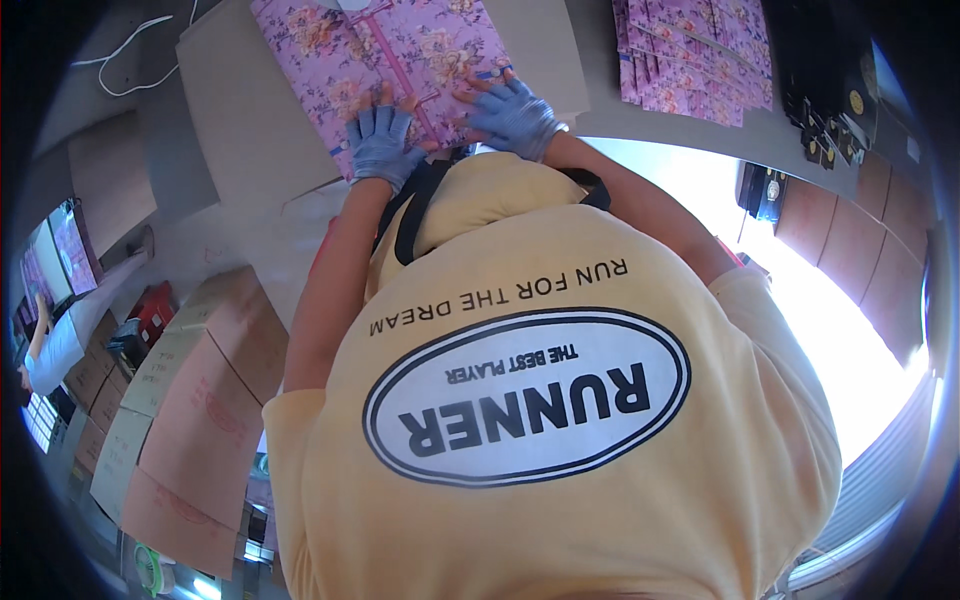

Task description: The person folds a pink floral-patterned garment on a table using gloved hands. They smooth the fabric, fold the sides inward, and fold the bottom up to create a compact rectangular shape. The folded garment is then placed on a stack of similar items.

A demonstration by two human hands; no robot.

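A flat purple piece with a floral print (320, 60), perhaps a folded paper bag, lies on a large cardboard sheet (225, 110). A pink ribbon (385, 45) runs down its middle. Both my hands wear blue-grey gloves with bare fingertips. My left hand (383, 142) rests on the near edge of the piece, left of the ribbon, fingers spread flat. To the right of the ribbon, my right hand (508, 112) lies on the same edge with its fingers stretched out. A white patch (350, 4) shows at the top, partly cut off by the frame.
A stack of matching floral pieces (690, 60) sits on the table to the right, beside a dark pile with gold discs (830, 120). Brown cartons (205, 400) stand at left and more cartons (835, 225) at right. A co-worker's arm (42, 335) shows far left.
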